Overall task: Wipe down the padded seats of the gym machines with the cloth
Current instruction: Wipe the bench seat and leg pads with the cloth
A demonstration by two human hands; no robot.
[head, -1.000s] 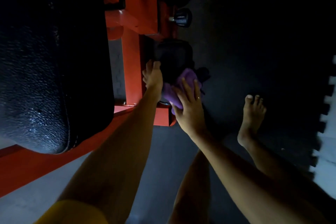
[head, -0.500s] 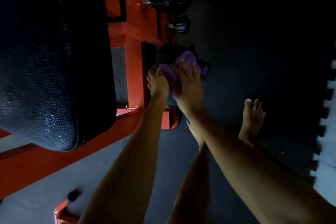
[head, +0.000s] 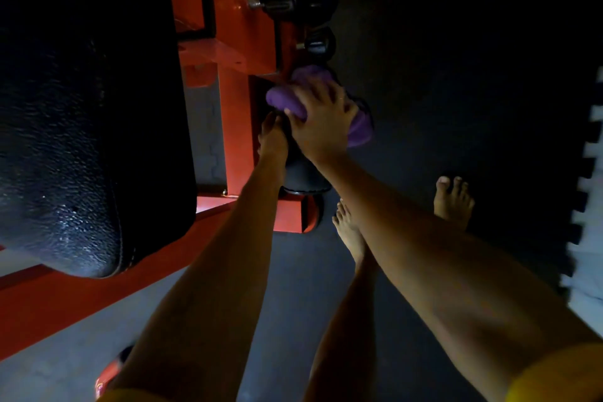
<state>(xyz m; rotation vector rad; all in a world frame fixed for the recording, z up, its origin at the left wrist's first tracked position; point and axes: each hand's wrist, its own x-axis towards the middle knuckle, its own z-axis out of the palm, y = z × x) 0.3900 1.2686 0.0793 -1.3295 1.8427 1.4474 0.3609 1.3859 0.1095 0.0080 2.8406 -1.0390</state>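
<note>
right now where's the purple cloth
Head view, upper centre: the purple cloth sits under the right hand on the small black pad, beside the orange frame.

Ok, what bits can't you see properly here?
Head view:
- Left hand: fingertips lost in shadow behind the right hand.
- Small black pad: mostly covered by purple cloth and hands.
- Big padded seat: cut off by top and left edges.
- Floor at right: too dark.
</note>
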